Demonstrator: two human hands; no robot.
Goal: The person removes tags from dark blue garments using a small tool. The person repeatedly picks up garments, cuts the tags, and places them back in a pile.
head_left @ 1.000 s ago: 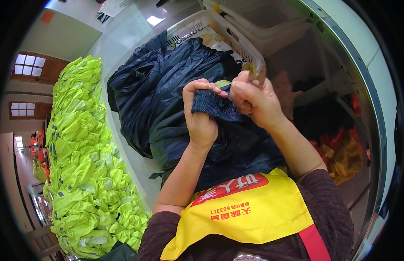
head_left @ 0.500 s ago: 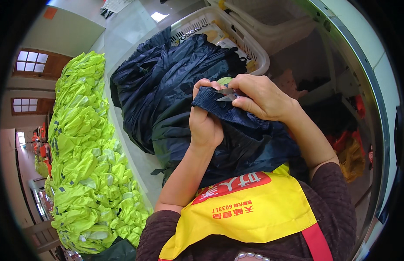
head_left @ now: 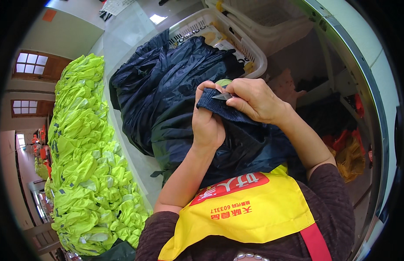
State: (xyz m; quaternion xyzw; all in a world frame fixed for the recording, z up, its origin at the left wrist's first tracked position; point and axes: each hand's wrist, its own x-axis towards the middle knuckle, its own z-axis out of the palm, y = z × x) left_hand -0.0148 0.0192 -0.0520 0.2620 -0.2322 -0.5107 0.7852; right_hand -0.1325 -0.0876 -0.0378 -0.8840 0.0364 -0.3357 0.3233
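My left hand point(head_left: 209, 131) grips the gathered elastic edge point(head_left: 226, 111) of a dark navy garment, its fingers curled under and round the band. In my right hand point(head_left: 259, 101) is a pair of small thread snips point(head_left: 221, 96). Their pointed blades lie close together against the band, beside my left fingertips, and their handles are hidden in my palm. The rest of the navy garment hangs below my hands over my lap. Behind them a large heap of shiny navy garments point(head_left: 180, 74) lies on the table.
A long pile of neon yellow garments point(head_left: 89, 156) runs along the left side of the pale table point(head_left: 132, 167). At the back stands a white plastic basket point(head_left: 260, 65), with a translucent bin point(head_left: 271, 26) beyond it. A metal table edge point(head_left: 363, 65) curves along the right.
The snips' blades have come closer together. The band and both hands have shifted slightly, with my left fingers turning the edge a little.
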